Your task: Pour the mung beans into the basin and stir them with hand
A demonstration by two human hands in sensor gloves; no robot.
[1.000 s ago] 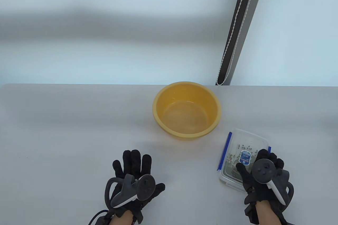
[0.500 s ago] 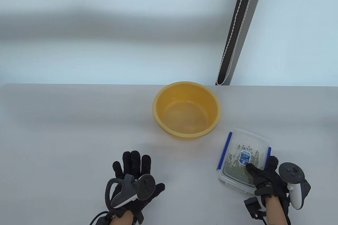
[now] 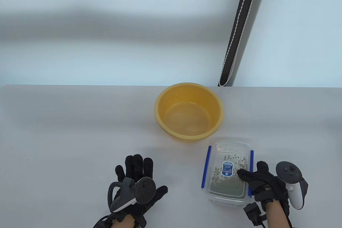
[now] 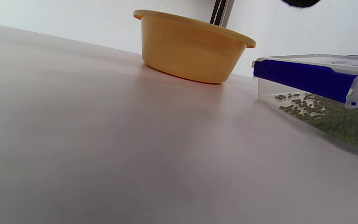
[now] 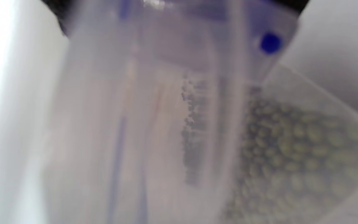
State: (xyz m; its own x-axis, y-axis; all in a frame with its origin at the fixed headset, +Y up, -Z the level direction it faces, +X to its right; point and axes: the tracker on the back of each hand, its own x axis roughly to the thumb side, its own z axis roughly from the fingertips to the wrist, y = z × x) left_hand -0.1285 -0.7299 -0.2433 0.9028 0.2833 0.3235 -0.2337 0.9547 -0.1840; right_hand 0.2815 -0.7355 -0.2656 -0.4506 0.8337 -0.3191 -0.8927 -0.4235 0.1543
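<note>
A yellow basin [image 3: 189, 111] stands in the middle of the table, also seen side-on in the left wrist view [image 4: 191, 46]. A clear lidded box with blue clips [image 3: 227, 172] holds green mung beans [image 4: 337, 119] piled at its near end. My right hand [image 3: 255, 178] grips the box at its near right corner, thumb on the lid, and holds it tilted with the far end raised. The right wrist view shows the box [image 5: 197, 124] close up and blurred. My left hand [image 3: 136, 170] lies flat on the table, fingers straight, left of the box.
A dark strip with a white bead chain [image 3: 237, 27] hangs down the wall behind the basin. The grey table [image 3: 66, 131] runs wide to the left.
My right hand has shifted from on top of the box to its near right corner and drawn the box left and nearer, tilting it. The left hand stayed put.
</note>
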